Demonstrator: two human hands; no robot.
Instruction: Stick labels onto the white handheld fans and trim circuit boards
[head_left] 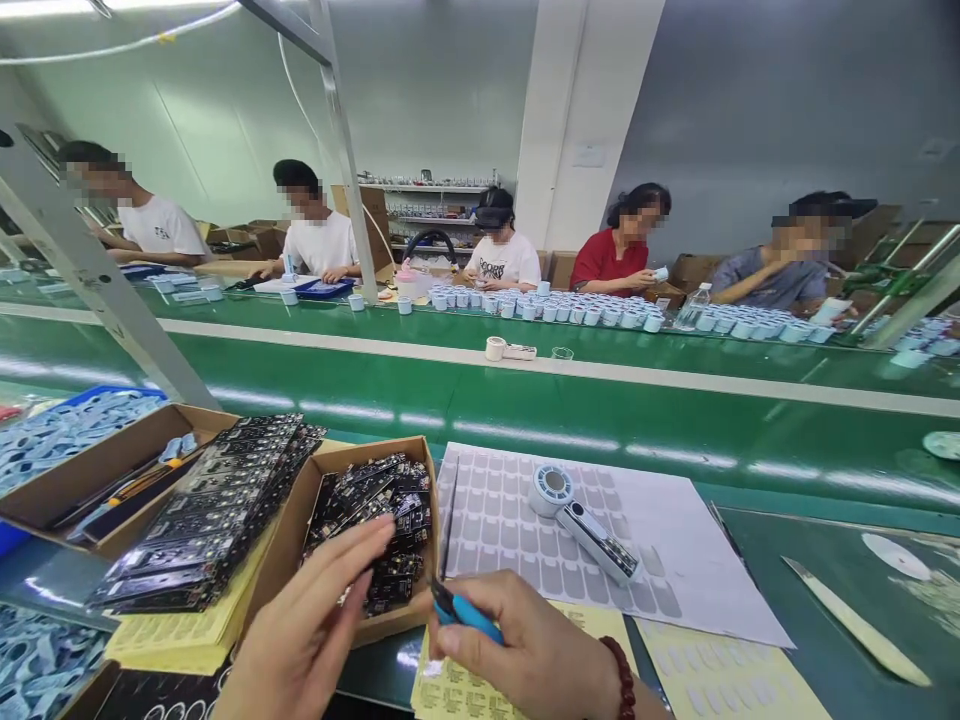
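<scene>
My left hand (319, 610) reaches over the front of a cardboard box (262, 570), its fingers stretched out and nothing visible in them. Small black circuit boards (405, 510) lie piled in that box. Closed around blue-handled cutters (472, 612), my right hand (525, 640) is just right of the box, the dark jaws pointing up and left. Behind it, a handheld fan (596, 535) with a round pale-blue head and exposed board rests on a sheet of grey stickers (491, 520).
Stacked circuit-board panels (206, 515) stand left, beside a tool box (150, 470) and blue plastic parts (67, 440). A pale pointed blade (855, 620) lies right. Beyond the green conveyor (420, 385), several co-workers sit behind rows of pale-blue parts (555, 308). A metal post (112, 270) rises left.
</scene>
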